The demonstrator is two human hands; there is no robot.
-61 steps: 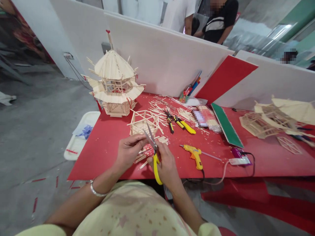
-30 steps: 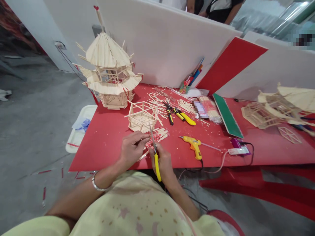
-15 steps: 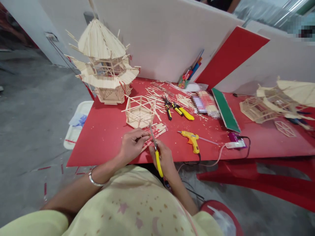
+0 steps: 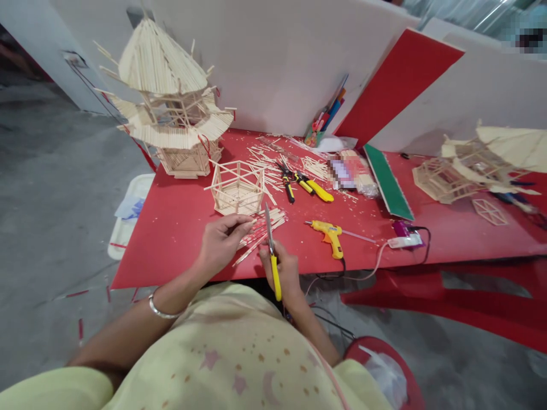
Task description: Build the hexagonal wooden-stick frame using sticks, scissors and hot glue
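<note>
Right hand [image 4: 285, 272] is wrapped round the yellow-handled scissors [image 4: 276, 279], blades close together and aimed away from the body. I have the scissors at the middle of the table's front edge, handles jutting past it, tips just beside the small stick frame [image 4: 238, 193]; can't tell if they touch. Left hand [image 4: 220, 239] has thumb and forefinger pinched; too small for me to tell whether a stick sits between them.

Containers: the stick frame is open-topped with a slatted floor. Pen cup [image 4: 313, 138] near the back panel [image 4: 273, 68], pens [image 4: 334, 111] poking out at a lean. White tray [image 4: 116, 234] lies beyond the table's left edge, crumpled blue thing [image 4: 135, 209] in it. Red tub or stool [image 4: 413, 378], I can't say which, bears a see-through bag [image 4: 387, 373].

Edges and room: red table [image 4: 162, 245] has its front edge right under both hands, left edge slanting back toward the stick tower [image 4: 175, 134]. I see a wide plain red stretch left of the left hand, a narrower one between scissors and glue gun [image 4: 329, 234]. Stick bundle [image 4: 260, 233] crowds the left fingertips; pliers [image 4: 288, 188] lie further back; green board [image 4: 388, 182] bounds the right side
</note>
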